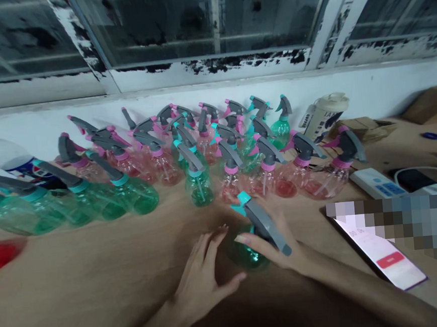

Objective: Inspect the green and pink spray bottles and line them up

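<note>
The right hand [290, 243] is closed round a green spray bottle [260, 220] near the front middle of the wooden surface [80, 285], while the left hand [197, 278] is spread just beside it. More green and pink spray bottles [199, 187] stand in rows behind. The pale cup [328, 114] by the wall reads "COFFEE", with larger dark lettering only partly legible; the drink bottle [4, 157] at left carries a Pepsi-type round logo; the lit phone [388, 251] shows blurred digits above a red button
</note>
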Available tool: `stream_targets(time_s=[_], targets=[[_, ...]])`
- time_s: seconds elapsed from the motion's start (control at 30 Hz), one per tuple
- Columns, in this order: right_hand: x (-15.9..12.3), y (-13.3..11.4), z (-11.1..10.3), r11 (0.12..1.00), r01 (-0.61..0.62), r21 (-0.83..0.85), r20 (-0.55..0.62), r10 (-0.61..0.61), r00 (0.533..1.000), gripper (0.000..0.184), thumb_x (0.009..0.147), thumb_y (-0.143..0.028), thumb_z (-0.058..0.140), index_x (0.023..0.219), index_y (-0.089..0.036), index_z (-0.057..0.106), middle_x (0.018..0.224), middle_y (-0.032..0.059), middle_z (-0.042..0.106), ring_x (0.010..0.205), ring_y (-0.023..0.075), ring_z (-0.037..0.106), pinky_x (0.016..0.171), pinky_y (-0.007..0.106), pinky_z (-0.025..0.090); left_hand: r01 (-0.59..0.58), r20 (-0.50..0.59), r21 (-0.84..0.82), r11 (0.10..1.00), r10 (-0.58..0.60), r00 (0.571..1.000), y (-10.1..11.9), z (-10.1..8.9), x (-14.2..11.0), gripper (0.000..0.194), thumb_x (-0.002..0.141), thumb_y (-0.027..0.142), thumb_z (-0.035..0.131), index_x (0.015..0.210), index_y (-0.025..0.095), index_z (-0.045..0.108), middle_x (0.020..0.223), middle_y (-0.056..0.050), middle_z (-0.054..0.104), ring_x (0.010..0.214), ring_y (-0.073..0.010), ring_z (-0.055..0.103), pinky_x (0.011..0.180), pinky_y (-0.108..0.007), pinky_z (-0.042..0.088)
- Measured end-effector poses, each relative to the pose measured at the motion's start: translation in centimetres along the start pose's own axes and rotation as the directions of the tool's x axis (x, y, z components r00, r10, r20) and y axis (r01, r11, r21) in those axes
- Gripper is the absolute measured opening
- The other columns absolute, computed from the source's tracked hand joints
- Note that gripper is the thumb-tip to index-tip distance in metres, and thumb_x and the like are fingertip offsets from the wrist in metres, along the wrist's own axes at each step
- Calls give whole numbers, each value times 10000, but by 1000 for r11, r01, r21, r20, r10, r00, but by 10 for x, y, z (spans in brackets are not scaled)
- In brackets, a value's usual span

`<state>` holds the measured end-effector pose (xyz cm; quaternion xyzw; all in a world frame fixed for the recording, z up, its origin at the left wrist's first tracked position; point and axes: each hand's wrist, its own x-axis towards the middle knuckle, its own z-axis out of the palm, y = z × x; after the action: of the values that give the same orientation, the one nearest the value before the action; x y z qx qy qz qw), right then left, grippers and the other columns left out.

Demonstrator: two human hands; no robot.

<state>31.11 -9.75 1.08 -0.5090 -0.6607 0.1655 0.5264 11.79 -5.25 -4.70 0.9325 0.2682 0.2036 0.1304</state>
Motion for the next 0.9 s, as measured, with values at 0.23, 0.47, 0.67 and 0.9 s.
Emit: stream_targets(time_s=[0.23,0.47,0.67,0.9], targets=[[7,-11,53,979,143,142,-56,-136,989,479,707,-335,668,1126,-177,498,1084,105,603,1047,218,561,892,406,466,71,-162,56,996,-61,985,6,-6,-26,662,864,526,462,1400,248,190,1227,-121,550,1114,-334,527,805,-488,513],[18,-19,79,974,198,114,65,-206,976,788,606,-433,733,1268,-193,380,1272,123,506,1206,237,448,993,443,383,158,-182,43,986,-148,972,-14,-28,-48,465,873,439,485,1290,263,378,1177,-74,553,1064,-292,546,835,-449,506],[18,-3,66,987,-148,-61,199,158,967,641,613,-577,683,1115,-199,555,1023,68,651,787,194,632,707,337,507,337,-334,22,941,-311,890,-49,-48,-51,511,846,529,503,1246,220,427,1155,-92,475,1057,-288,524,875,-455,477],[37,28,54,927,-318,-199,31,331,943,597,774,-574,522,1205,-165,463,786,42,666,689,208,626,635,330,457,375,-445,127,918,-285,849,-91,-51,-30,587,822,568,530,1288,227,423,1195,-104,430,1025,-272,536,856,-429,474]])
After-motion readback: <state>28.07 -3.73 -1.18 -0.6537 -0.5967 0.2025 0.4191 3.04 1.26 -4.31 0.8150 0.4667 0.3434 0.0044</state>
